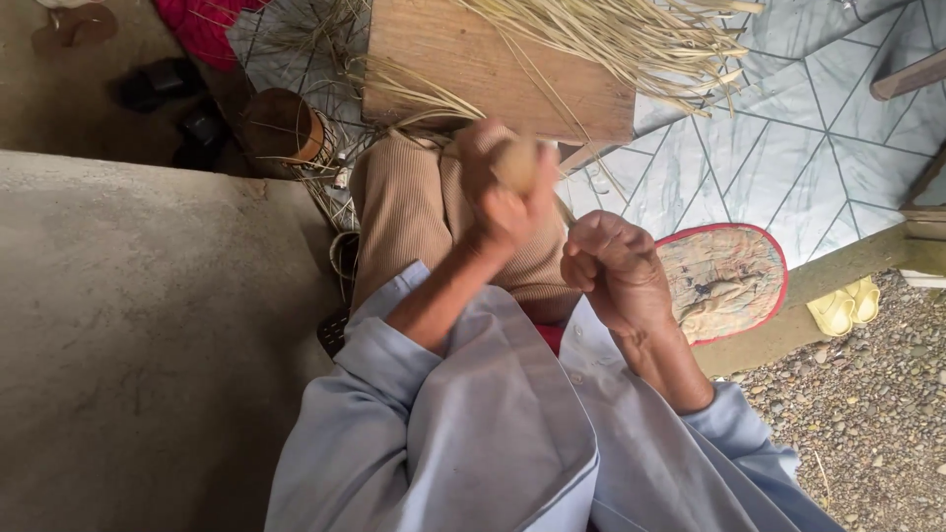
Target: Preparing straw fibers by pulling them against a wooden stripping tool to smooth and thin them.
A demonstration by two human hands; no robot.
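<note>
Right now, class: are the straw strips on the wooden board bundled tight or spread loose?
Spread loose. The straw strips fan out across the wooden board, ends splaying past its edge in different directions.

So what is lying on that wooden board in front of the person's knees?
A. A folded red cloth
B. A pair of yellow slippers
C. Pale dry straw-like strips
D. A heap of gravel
C: long pale dry strips spread across the top of the wooden board; the yellow slippers sit far off by the gravel.

No packages, labels, signs or screens anywhere in view.
</note>
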